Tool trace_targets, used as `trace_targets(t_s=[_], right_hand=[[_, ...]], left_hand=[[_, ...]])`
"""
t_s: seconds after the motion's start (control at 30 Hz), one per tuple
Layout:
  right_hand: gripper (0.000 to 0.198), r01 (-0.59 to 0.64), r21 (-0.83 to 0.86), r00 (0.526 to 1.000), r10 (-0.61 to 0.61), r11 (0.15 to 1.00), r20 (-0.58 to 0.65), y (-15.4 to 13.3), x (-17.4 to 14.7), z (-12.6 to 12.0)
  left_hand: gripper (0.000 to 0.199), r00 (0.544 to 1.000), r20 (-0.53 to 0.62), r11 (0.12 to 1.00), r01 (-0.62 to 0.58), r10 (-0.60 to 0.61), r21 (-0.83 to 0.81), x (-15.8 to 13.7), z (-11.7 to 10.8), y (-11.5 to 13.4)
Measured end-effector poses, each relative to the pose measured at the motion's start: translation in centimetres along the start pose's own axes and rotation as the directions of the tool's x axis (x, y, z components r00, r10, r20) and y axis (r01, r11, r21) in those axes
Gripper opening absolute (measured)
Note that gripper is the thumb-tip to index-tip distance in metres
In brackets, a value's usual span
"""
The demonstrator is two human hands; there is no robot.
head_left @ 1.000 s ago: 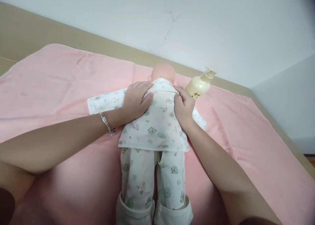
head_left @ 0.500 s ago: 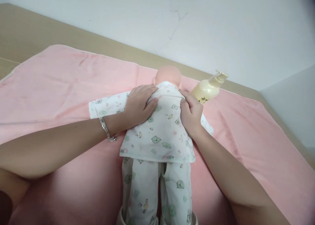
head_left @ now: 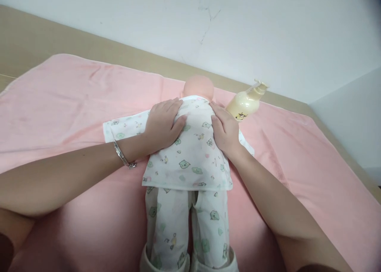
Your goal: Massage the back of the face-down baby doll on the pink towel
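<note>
A baby doll, its smooth bald head (head_left: pixel 198 87) at the far end, lies stretched out with no face showing. It wears a white top (head_left: pixel 193 153) printed with green animals and matching trousers (head_left: pixel 172 228) with turned-up cuffs. Flat on the doll's left-side shoulder area in view rests my left hand (head_left: pixel 165 123), fingers stretched and thumb apart on the cloth. My right hand (head_left: pixel 225 131) lies over the opposite shoulder, its fingers extended toward the collar and its thumb on the top. Both sleeves spread outward, partly hidden by my hands.
A pale yellow pump bottle (head_left: pixel 245 104) lies tilted just beyond my right hand. Under the doll is a pink blanket (head_left: pixel 74 89) on a wooden surface (head_left: pixel 29 30). A white wall (head_left: pixel 149 18) with cracks rises behind.
My right hand's fingers have straightened and smoothed flatter against the shoulder cloth. The left hand stays on the doll. The whole view has shifted slightly.
</note>
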State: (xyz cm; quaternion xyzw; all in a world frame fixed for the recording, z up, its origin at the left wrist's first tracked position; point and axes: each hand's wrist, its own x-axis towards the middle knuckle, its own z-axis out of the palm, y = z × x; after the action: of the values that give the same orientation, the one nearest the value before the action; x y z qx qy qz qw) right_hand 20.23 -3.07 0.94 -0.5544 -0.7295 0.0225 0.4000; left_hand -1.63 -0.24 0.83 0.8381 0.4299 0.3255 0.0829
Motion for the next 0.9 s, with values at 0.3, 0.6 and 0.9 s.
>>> trace_targets(t_s=[0.3, 0.6, 0.9], right_hand=[[0.043, -0.019, 0.04, 0.998, 0.022, 0.999, -0.062, -0.26, -0.24, 0.29], [0.042, -0.017, 0.049, 0.998, 0.02, 0.999, -0.057, -0.42, -0.27, 0.17], [0.042, -0.014, 0.043, 0.998, 0.017, 0.999, -0.062, -0.39, -0.25, 0.21]], left_hand=[[0.06, 0.999, -0.031, 0.999, 0.014, -0.016, -0.046, 0.01, 0.24, -0.29], [0.058, 0.999, -0.032, 0.998, 0.017, -0.019, -0.055, 0.01, 0.23, -0.25], [0.059, 0.999, -0.039, 0.998, 0.011, -0.014, -0.054, -0.01, 0.27, -0.26]])
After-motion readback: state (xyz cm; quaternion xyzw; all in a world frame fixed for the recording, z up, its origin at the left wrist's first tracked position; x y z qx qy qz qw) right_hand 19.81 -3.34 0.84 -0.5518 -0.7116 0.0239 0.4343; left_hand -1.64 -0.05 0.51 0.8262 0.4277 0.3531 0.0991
